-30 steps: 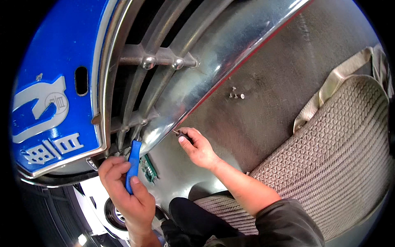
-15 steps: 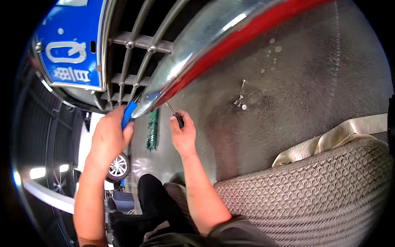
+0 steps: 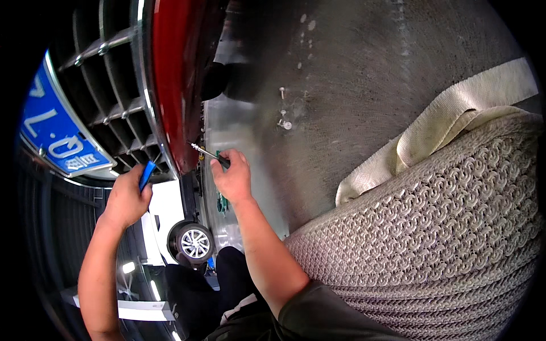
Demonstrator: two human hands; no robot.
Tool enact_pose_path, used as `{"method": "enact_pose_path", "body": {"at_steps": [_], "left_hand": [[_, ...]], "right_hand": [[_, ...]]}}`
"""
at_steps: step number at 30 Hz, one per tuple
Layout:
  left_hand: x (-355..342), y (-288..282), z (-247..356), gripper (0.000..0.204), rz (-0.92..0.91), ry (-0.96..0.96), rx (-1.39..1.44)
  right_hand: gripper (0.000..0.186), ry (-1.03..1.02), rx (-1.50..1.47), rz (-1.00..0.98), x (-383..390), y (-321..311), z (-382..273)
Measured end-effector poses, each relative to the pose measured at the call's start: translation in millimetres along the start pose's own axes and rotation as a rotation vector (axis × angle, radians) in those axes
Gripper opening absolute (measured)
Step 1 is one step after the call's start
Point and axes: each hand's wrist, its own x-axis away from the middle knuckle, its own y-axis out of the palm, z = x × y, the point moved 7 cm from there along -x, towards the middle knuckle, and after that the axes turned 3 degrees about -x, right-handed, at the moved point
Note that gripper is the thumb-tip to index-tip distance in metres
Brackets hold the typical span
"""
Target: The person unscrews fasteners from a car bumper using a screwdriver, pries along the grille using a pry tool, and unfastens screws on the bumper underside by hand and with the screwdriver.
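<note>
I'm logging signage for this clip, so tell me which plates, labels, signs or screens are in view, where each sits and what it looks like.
Licence plate: far left on the car's grille, rectangular, blue with white characters and a silvery frame.
No other label, sign or screen shows.

blue tool (image 3: 147, 174): mostly hidden in left hand (image 3: 126, 199) | plate (image 3: 54, 133): cut off

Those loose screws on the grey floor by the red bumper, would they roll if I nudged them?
The loose screws look small and light, so a nudge would likely scoot them. With round shanks and wider heads, they would probably roll in a curve rather than straight. The grey floor looks flat and finely textured, which may slow them.
</note>
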Motion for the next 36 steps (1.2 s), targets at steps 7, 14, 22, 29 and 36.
{"method": "enact_pose_path", "body": {"at_steps": [7, 14, 22, 29, 36], "left_hand": [[4, 6, -3, 0.037, 0.023, 0.105, -0.28], [8, 24, -14, 0.046, 0.107, 0.054, -0.51], [5, 19, 14, 0.025, 0.224, -0.006, 0.038], [3, 14, -3, 0.02, 0.294, 0.043, 0.234], [1, 10, -5, 0.031, 0.251, 0.097, -0.227]], "right_hand": [[0.024, 0.023, -0.015, 0.033, 2, -1, -8], [0.024, 0.068, -0.08, 0.008, 7, 1, -3], [0.023, 0.028, -0.071, 0.084, 5, 1, 0], [0.025, 0.059, -0.087, 0.056, 10, 6, 0], [0.029, 0.035, -0.12, 0.063, 18, 6, 1]]}}
